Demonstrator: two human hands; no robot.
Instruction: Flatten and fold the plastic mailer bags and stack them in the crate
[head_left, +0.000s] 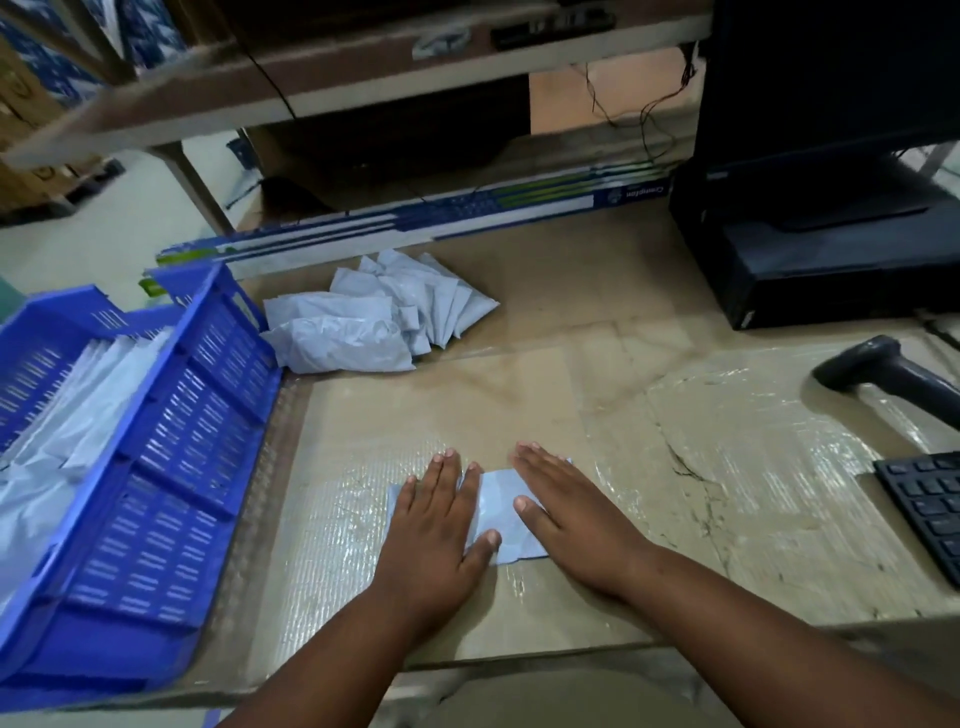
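- We press our left hand (436, 525) flat on the mailer (496, 506), fingers straight and spread.
- Our right hand (563, 512) lies flat on the same mailer, fingers straight, palm down.
- The mailer lies on the table (727, 493), right of the crate (171, 457) and well apart from it, showing only between and around our hands.
- The crate, blue with slotted walls, holds pale grey mailers.
- A pile (374, 312) of crumpled mailers lies just right of the crate's far corner, touching its wall.
- A long box (415, 223) runs from behind the crate's far end out to the right.
- Far right of the crate we see a scanner (883, 374), a keyboard (930, 504) and a monitor (831, 78).
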